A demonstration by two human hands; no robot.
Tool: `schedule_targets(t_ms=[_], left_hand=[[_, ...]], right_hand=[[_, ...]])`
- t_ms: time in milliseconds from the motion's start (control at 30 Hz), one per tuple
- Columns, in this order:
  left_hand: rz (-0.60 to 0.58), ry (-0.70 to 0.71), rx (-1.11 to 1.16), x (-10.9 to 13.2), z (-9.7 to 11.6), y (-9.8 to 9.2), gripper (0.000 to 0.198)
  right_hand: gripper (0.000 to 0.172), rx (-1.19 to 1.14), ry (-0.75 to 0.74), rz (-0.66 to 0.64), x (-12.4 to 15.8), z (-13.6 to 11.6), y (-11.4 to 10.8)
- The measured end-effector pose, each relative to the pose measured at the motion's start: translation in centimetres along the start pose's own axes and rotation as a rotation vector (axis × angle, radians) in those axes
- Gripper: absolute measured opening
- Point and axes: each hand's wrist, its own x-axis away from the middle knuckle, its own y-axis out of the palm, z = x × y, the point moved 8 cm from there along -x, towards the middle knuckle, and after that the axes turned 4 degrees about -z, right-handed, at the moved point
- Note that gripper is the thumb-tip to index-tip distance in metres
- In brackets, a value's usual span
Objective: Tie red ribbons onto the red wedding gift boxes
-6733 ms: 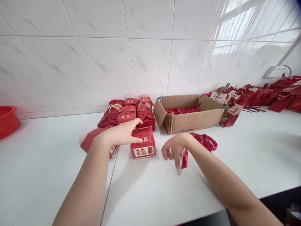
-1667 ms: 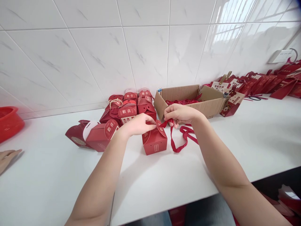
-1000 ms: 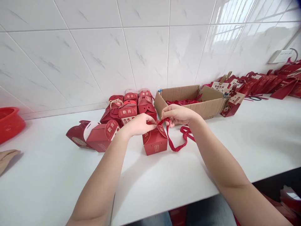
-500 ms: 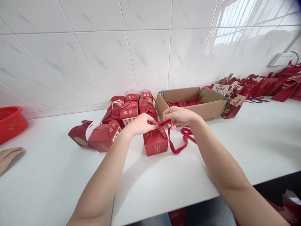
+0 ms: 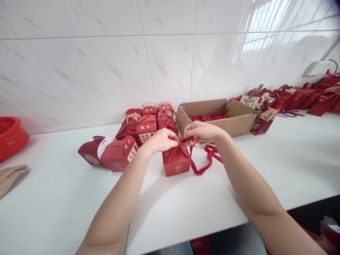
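Observation:
A small red gift box (image 5: 176,163) stands upright on the white table in front of me. My right hand (image 5: 203,134) pinches a red ribbon (image 5: 203,170) near its end, at the flaps on top of the box. The ribbon's long tail loops down beside the box and lies on the table to the right. My left hand (image 5: 163,140) is at the left of the flaps, fingers closed against the top of the box; the fingertips are partly hidden behind it.
Several folded red gift boxes (image 5: 146,128) stand behind to the left, with two more (image 5: 114,156) nearer. A cardboard box (image 5: 239,124) holds red ribbons. Red gift bags (image 5: 300,97) line the wall. At the left are a red plastic basket (image 5: 13,138) and another person's hand (image 5: 12,177).
Both hands stay almost in place at the top of the box, with the ribbon held as before. The view has shifted very slightly.

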Motion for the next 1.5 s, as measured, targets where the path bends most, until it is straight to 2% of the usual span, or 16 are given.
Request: schedule_targets(t_ms=[100,300,400,467,533,600,700,767,833,900,967,1100,1167,1367,1433,1500], left_hand=[[0.030,0.006,0.001,0.1,-0.1,-0.3,0.017],[0.103,0.055,0.047,1.0,0.5,-2.0,0.016],[0.160,0.038,0.126,1.7,0.6,-3.1,0.014],[0.214,0.042,0.183,2.3,0.9,-3.8,0.013],[0.276,0.090,0.240,3.0,1.8,-4.5,0.012],[0.321,0.182,0.303,3.8,3.2,-4.9,0.011],[0.327,0.314,0.381,5.0,5.1,-5.0,0.011],[0.356,0.355,0.407,5.6,5.7,-5.2,0.011],[0.422,0.350,0.388,6.2,5.6,-5.7,0.010],[0.442,0.295,0.304,6.2,5.1,-5.9,0.012],[0.371,0.186,0.155,5.7,4.0,-5.5,0.018],[0.094,-0.130,-0.196,4.2,0.4,-3.4,0.035],[-0.004,-0.229,-0.295,3.7,-1.0,-2.3,0.039],[-0.068,-0.226,-0.357,2.9,-0.7,-0.6,0.047],[-0.070,-0.208,-0.394,2.9,-0.4,-0.6,0.048],[-0.063,-0.187,-0.393,2.8,-0.3,-0.9,0.045]], right_hand=[[0.010,0.071,0.009,0.034,0.3,-0.2,-0.2],[0.022,0.264,0.043,0.124,1.3,-0.8,-0.4],[0.021,0.362,0.067,0.166,1.6,-0.8,-0.7],[0.018,0.449,0.075,0.248,1.8,-0.8,-1.2],[0.019,0.522,0.037,0.356,2.1,-1.4,-1.7],[0.024,0.537,-0.097,0.399,2.4,-2.7,-1.2],[0.032,0.435,-0.346,0.226,2.6,-4.6,1.2],[0.038,0.345,-0.411,0.106,2.8,-5.3,2.5],[0.042,0.276,-0.417,0.084,3.0,-5.5,2.8],[0.040,0.214,-0.440,0.127,3.6,-5.8,2.4],[0.037,0.153,-0.511,0.187,4.5,-6.5,2.0],[0.029,0.080,-0.700,0.340,7.6,-8.3,1.2],[0.024,0.058,-0.794,0.436,9.6,-9.2,0.8],[0.013,-0.027,-1.179,0.681,16.4,-10.9,-0.1],[0.015,-0.017,-1.243,0.726,17.7,-11.0,-0.1],[0.015,0.004,-1.202,0.716,17.5,-11.0,0.3]])
